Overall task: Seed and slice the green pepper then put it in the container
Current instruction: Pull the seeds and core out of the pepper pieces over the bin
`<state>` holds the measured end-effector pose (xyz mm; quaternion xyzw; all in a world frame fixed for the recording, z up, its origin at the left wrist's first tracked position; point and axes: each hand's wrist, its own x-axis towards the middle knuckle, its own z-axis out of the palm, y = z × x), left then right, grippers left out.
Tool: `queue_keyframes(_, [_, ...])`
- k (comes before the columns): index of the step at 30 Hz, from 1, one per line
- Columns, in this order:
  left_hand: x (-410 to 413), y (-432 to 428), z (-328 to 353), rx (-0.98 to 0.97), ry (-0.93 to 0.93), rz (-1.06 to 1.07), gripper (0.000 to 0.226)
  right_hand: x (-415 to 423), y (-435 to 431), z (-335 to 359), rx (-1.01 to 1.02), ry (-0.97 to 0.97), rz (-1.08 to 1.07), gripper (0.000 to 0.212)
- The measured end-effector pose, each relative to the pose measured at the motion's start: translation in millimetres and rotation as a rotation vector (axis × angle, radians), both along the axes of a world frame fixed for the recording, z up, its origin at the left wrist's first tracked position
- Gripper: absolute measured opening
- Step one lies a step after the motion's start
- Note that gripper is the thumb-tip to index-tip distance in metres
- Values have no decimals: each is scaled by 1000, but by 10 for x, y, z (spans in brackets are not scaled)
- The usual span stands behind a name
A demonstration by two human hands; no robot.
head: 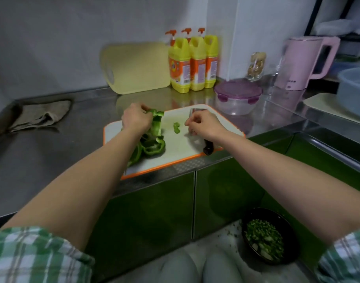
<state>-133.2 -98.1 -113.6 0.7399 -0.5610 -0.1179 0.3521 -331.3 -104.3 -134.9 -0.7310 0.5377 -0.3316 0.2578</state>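
Note:
Green pepper slices (153, 142) lie heaped on the left side of the white, orange-rimmed cutting board (175, 148). My left hand (136, 119) grips the top of that heap. One small pepper piece (176, 127) lies alone in the middle of the board. My right hand (203, 125) hovers over the board's right side with its fingers loosely curled and nothing seen in them. Under it lies a knife (207, 149) with a dark handle, its blade partly hidden by the hand. The clear container with a purple lid (238, 98) stands behind the board, lid on.
Three yellow detergent bottles (192, 62) and a yellow board (136, 67) lean at the back wall. A grey cloth (42, 115) lies at left. A pink kettle (305, 62) and blue basin (354, 86) stand at right. A black bin (269, 235) with green scraps sits on the floor.

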Motion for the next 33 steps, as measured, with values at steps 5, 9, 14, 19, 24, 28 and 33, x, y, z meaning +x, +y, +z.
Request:
queue_keyframes(5, [184,-434,51,249,-156,-99,11,303,-490,27,35,279,73,25])
queue_keyframes(9, [297,-533,77,444,-221,-184,15,466,-682,-42,81,445,129,28])
queue_keyframes(14, [387,-459,151,558,-267,-151,20,536,-703,41,126,377,63,21])
queue_keyframes(19, [397,-323,197,720,-368,-29,43,669,-539,345,361,400,143,30])
queue_keyframes(24, [409,-87,245,831,-248,-12,77,791,-315,499,792,365,113,46])
queue_keyframes(28, [491,59,171,797,-118,-155,92,866,-178,440,1073,171,128,85])
queue_keyframes(33, [598,194,218,765,-139,-344,108,969,-173,325,893,123,150,106])
